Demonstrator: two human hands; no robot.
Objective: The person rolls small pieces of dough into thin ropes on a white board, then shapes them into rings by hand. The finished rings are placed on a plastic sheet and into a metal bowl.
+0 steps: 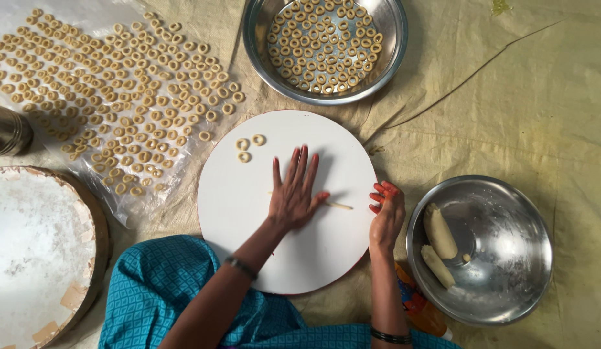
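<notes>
Left hand (294,194) flat, hiding most of thin dough strand (340,206).

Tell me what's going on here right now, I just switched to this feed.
A person sits over a round white board. The left hand lies flat on a thin dough strand; the right hand rests at the board's edge, fingers curled. Three dough rings sit on the board, with many more on a plastic sheet and in the top steel bowl. The right steel bowl holds dough logs.
</notes>
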